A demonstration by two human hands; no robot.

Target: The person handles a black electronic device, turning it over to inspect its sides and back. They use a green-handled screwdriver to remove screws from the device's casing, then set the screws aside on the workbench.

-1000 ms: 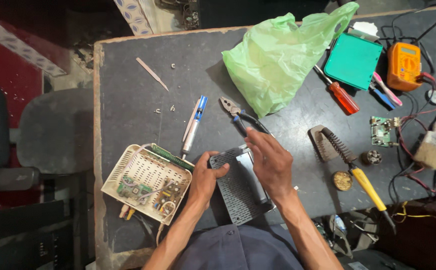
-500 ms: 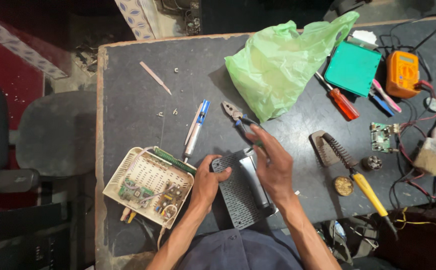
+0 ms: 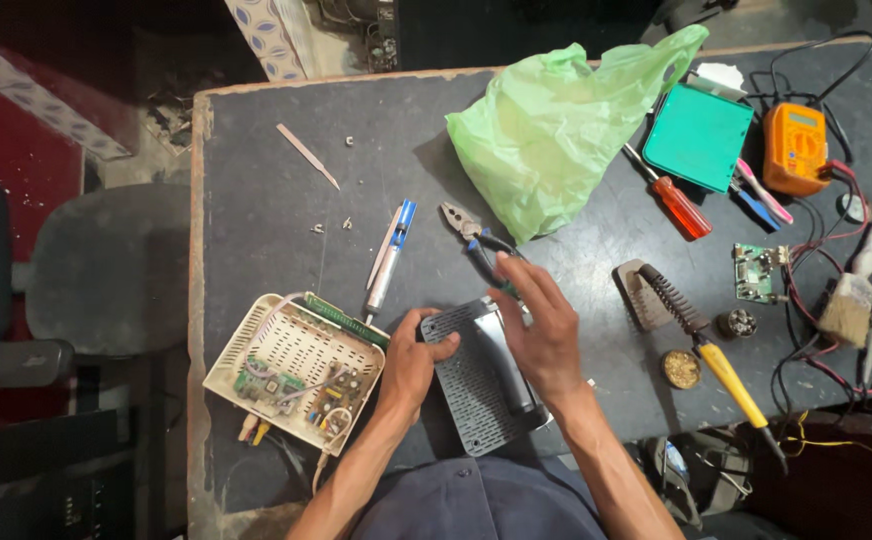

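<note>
A dark grey vented plastic cover (image 3: 476,385) lies on the grey table (image 3: 256,210) close to me. My left hand (image 3: 411,362) grips its left edge, thumb on top. Over the cover's right side rests my right hand (image 3: 546,335), fingers spread along a lighter inner part. To the left sits an open cream casing (image 3: 291,365) with a green circuit board and wires inside. Black-handled pliers (image 3: 476,240) lie just beyond my right fingertips.
A blue-tipped pump tool (image 3: 388,260) lies left of the pliers. A green plastic bag (image 3: 556,130), red screwdriver (image 3: 671,195), teal box (image 3: 701,135) and orange multimeter (image 3: 796,145) are at the back right. A yellow-handled soldering iron (image 3: 716,355) rests in its stand. A grey chair (image 3: 106,270) stands on the left.
The grey cover has been turned flatter, its vented face now up. My left thumb moved onto it and my right hand slid down over its right side.
</note>
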